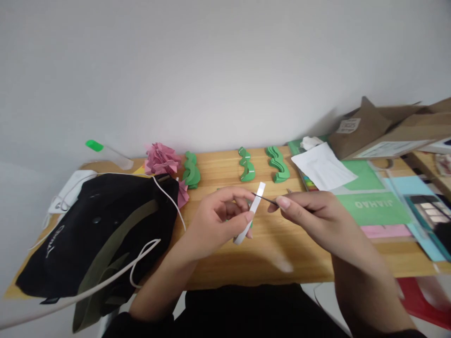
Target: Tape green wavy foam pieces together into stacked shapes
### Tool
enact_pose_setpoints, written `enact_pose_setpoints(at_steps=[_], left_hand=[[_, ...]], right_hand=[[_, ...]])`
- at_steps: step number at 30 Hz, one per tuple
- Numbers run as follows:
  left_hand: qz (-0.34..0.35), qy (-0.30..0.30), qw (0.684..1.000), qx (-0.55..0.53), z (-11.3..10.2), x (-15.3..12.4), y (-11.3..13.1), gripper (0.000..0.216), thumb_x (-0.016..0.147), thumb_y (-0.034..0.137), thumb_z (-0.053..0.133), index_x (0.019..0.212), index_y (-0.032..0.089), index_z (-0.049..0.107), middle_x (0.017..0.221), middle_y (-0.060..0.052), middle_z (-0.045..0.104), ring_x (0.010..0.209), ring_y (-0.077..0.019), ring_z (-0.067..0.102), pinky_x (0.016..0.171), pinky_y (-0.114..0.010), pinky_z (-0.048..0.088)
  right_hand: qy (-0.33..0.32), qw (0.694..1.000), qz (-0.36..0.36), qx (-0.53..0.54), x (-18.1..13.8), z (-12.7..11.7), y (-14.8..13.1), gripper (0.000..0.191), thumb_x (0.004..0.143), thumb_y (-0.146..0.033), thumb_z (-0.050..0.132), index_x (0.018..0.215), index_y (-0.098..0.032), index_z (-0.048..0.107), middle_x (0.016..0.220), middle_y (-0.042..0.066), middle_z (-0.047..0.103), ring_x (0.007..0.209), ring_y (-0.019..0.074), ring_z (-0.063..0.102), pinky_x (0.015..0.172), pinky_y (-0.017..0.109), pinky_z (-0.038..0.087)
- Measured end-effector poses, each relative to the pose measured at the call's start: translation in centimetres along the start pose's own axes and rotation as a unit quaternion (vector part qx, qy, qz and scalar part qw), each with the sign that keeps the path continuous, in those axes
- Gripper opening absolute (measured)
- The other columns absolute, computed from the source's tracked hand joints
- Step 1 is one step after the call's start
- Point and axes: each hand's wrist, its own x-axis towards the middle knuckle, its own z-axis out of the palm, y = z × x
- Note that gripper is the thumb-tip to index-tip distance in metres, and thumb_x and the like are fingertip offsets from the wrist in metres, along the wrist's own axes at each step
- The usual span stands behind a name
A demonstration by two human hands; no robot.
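My left hand point(220, 216) is closed on a narrow white paper strip point(260, 192), holding it slanted above the wooden desk point(225, 263). My right hand point(310, 211) pinches a thin dark tool, possibly tweezers point(264, 199), whose tip touches the strip near its upper end. Both hands hover over the desk's middle. A bit of green shows behind the left fingers; I cannot make out what it is.
Three stacks of green wavy paper cutouts point(278, 164) and a pink paper flower point(162, 159) lie at the back. A black bag point(98, 225) with white cords covers the left. White paper point(322, 166), green packs, coloured sheets and a brown cardboard box point(380, 126) fill the right.
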Motion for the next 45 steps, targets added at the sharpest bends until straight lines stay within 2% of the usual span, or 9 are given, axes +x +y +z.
enact_pose_setpoints(at_steps=[17,22,25,27,29,31,32,37,45], left_hand=[[0.000,-0.013,1.000,0.006,-0.2,0.0,0.1,0.014,0.079,0.019,0.067,0.093,0.017,0.065,0.065,0.003,0.061,0.049,-0.0097,0.061,0.043,-0.018,0.047],[-0.006,-0.017,0.999,0.034,-0.3,-0.5,0.1,0.013,0.080,0.020,0.066,0.092,0.017,0.064,0.062,0.003,0.060,0.047,-0.0092,0.059,0.044,-0.019,0.047],[0.037,0.033,0.992,0.120,-0.8,-0.2,-0.1,0.016,0.082,0.021,0.064,0.097,0.018,0.064,0.069,0.002,0.061,0.053,-0.0097,0.060,0.048,-0.020,0.048],[0.091,0.090,0.962,0.241,-1.9,1.1,-0.6,0.019,0.082,0.020,0.062,0.100,0.018,0.064,0.075,0.001,0.062,0.060,-0.0104,0.060,0.056,-0.022,0.050],[0.123,0.131,0.897,0.403,-3.4,3.2,-1.4,0.021,0.084,0.017,0.057,0.103,0.018,0.064,0.080,-0.001,0.064,0.067,-0.0122,0.060,0.063,-0.024,0.050],[0.089,0.149,0.807,0.565,-5.0,5.8,-2.5,0.024,0.086,0.015,0.052,0.107,0.018,0.063,0.089,-0.004,0.067,0.077,-0.0154,0.063,0.074,-0.027,0.051],[0.075,0.150,0.791,0.588,-5.8,7.1,-3.1,0.025,0.087,0.013,0.050,0.107,0.017,0.064,0.095,-0.007,0.068,0.085,-0.0178,0.064,0.080,-0.029,0.050],[0.043,0.125,0.757,0.639,-7.7,11.0,-5.9,0.027,0.088,0.009,0.048,0.107,0.014,0.066,0.110,-0.014,0.068,0.101,-0.0244,0.064,0.086,-0.034,0.050],[0.031,0.107,0.749,0.653,-7.3,11.3,-7.0,0.044,0.087,0.008,0.050,0.131,0.013,0.056,0.108,-0.016,0.069,0.105,-0.0280,0.063,0.090,-0.038,0.049]], right_hand=[[0.013,1.000,-0.010,-0.022,-0.2,-0.2,0.5,0.046,0.090,-0.052,0.055,0.063,-0.019,0.072,0.049,-0.001,0.054,0.046,0.0098,0.046,0.044,0.022,0.039],[0.030,0.999,-0.003,-0.034,-0.5,-0.4,0.9,0.041,0.091,-0.052,0.054,0.076,-0.021,0.077,0.066,0.003,0.070,0.061,0.0161,0.062,0.054,0.025,0.049],[0.052,0.997,-0.023,-0.058,-0.8,-0.7,1.0,0.034,0.092,-0.046,0.056,0.088,-0.022,0.078,0.077,0.005,0.076,0.063,0.0161,0.065,0.056,0.025,0.051],[0.066,0.993,-0.037,-0.087,-1.0,-0.9,1.0,0.031,0.092,-0.042,0.056,0.093,-0.020,0.078,0.079,0.005,0.076,0.061,0.0154,0.065,0.054,0.025,0.050],[0.073,0.991,-0.044,-0.106,-1.2,-1.1,1.0,0.031,0.093,-0.039,0.055,0.096,-0.019,0.078,0.080,0.006,0.077,0.061,0.0158,0.066,0.053,0.025,0.050],[0.076,0.989,-0.047,-0.114,-1.3,-1.2,1.0,0.031,0.093,-0.038,0.054,0.097,-0.019,0.078,0.082,0.007,0.078,0.062,0.0165,0.067,0.053,0.025,0.050],[0.078,0.989,-0.049,-0.115,-1.3,-1.2,1.1,0.031,0.093,-0.038,0.054,0.098,-0.019,0.078,0.083,0.007,0.078,0.062,0.0166,0.068,0.052,0.025,0.050],[0.075,0.987,-0.073,-0.124,-1.5,-1.1,1.3,0.030,0.093,-0.036,0.053,0.095,-0.018,0.078,0.077,0.006,0.077,0.057,0.0152,0.065,0.049,0.025,0.049],[0.058,0.982,-0.100,-0.147,-1.8,-0.8,1.7,0.027,0.094,-0.031,0.053,0.094,-0.016,0.076,0.073,0.004,0.075,0.056,0.0129,0.064,0.053,0.023,0.047]])
